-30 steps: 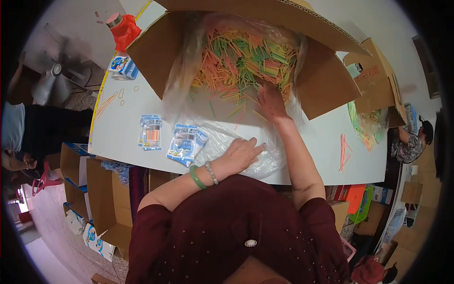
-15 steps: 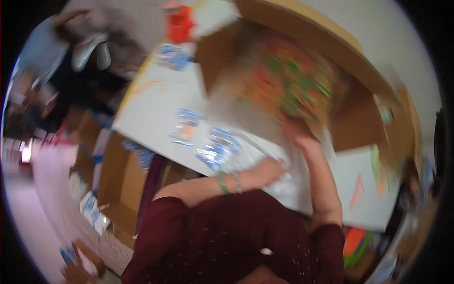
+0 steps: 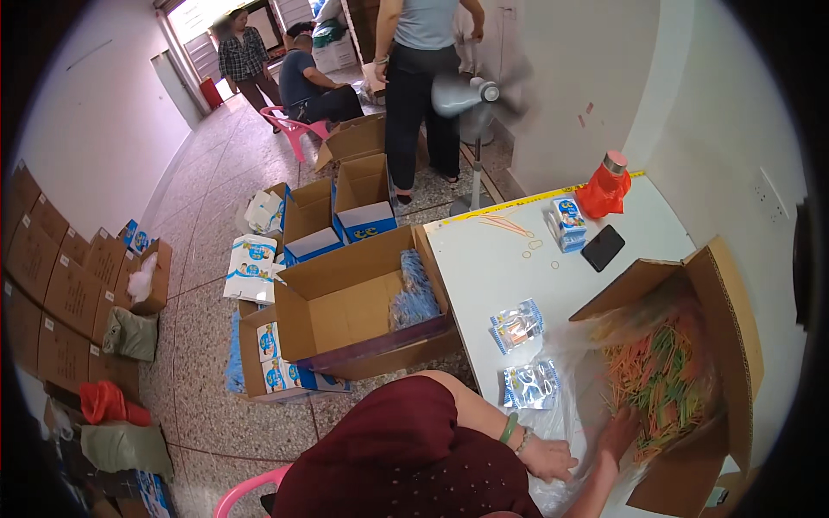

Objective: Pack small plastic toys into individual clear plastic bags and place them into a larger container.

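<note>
Coloured sticks (image 3: 661,380) are being held in a plastic-lined carton (image 3: 744,345) and are being reached by the right hand (image 3: 618,433), whose grip cannot be told. Clear plastic (image 3: 566,416) is being covered by the left hand (image 3: 549,458), fingers loosely bent. Blue-and-white printing is being displayed on packets (image 3: 530,385) nearby.

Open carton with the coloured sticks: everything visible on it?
The carton is brown, looks like corrugated cardboard, and sits open on the white table at lower right, flaps spread. A clear plastic liner spills out over the tabletop. Inside is a loose heap of thin pink, orange, yellow and green sticks. The right hand reaches to the heap's near edge; the left hand rests on the spilled liner. Its underside is hidden.
</note>
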`<state>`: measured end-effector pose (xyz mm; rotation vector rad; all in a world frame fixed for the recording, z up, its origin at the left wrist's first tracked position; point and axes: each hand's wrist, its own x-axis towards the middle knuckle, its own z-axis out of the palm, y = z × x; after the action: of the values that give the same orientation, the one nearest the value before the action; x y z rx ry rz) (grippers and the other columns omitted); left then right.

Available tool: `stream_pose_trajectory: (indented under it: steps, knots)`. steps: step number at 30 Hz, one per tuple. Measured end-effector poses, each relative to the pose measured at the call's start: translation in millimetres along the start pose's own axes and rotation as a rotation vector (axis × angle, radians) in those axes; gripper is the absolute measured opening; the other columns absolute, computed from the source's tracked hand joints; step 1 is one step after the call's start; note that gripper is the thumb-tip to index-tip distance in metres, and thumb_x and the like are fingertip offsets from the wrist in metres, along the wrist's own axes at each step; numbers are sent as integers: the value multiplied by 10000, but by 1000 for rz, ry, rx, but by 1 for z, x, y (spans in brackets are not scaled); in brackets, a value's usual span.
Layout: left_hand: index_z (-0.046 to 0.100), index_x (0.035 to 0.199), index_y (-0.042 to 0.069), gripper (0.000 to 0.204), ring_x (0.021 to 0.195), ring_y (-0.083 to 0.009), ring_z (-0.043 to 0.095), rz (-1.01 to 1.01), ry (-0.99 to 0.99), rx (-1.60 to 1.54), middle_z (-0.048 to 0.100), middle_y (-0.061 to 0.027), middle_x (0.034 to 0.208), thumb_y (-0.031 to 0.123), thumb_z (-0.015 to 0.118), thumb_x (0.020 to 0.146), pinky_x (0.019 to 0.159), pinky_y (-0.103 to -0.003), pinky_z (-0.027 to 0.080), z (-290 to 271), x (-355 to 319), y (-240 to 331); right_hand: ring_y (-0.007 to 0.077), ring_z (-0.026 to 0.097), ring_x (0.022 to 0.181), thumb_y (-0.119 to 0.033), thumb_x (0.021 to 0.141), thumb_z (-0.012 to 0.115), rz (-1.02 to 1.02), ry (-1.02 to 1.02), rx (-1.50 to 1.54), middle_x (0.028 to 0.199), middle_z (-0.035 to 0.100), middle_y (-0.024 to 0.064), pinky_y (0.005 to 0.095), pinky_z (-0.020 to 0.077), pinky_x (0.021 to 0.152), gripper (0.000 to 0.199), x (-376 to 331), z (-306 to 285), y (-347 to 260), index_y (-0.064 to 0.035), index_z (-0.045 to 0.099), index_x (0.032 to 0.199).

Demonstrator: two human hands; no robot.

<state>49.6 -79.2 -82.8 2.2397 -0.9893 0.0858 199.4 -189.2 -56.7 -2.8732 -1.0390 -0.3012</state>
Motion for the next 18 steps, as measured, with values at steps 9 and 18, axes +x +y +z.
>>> stream_pose_trajectory:
  steps: [9, 18]
  knots:
    - [580, 1059, 106, 384, 798, -315, 574, 48, 25, 37, 504, -145, 914, 315, 651, 745, 710, -419, 410, -1, 1, -8, 400, 510, 904, -25, 806, 468, 99, 109, 105, 911, 544, 218, 472, 369, 818, 125, 2, 2, 11, 37, 514, 904]
    - [582, 1082, 139, 363, 860, -302, 570, 3, -42, 19, 503, -134, 951, 332, 615, 776, 769, -420, 388, -1, 1, -6, 385, 528, 988, -51, 814, 495, 157, 17, 296, 1004, 569, 217, 476, 391, 836, 174, 5, -18, 1, 15, 545, 966]
